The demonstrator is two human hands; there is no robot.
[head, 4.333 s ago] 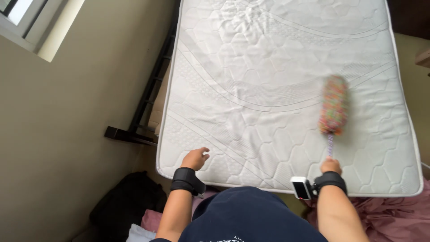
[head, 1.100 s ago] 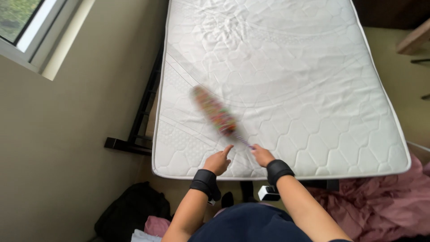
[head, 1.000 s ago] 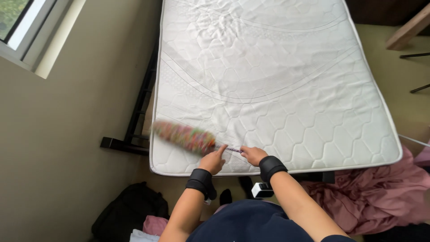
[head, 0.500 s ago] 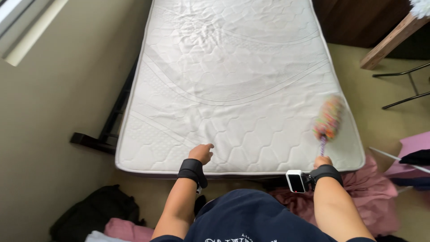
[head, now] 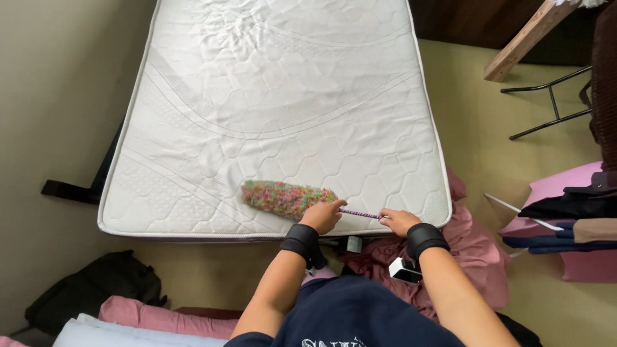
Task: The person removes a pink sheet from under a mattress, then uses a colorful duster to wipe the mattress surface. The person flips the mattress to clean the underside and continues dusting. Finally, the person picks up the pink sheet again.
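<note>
Since half a second before, the duster (head: pixel 289 198) was swung leftward, laid lengthwise along the mattress (head: pixel 289 96) near edge. Handle end was pinched by right hand (head: pixel 398 222); left hand (head: pixel 323 215) was curled over the stem beside the head.

This is a bedroom in a home. A big white mattress (head: pixel 283 109) with stitched wavy lines lies bare on a dark bed frame (head: pixel 71 189) (no sheets on it). Pink bedding (head: pixel 475 257) sits in a heap on the floor at the foot of the bed. More folded clothes (head: pixel 565 212) are piled at the side. A black bag (head: pixel 90 289) rests by the plain wall, and the floor has soft yellowish carpet (head: pixel 475 115).
</note>
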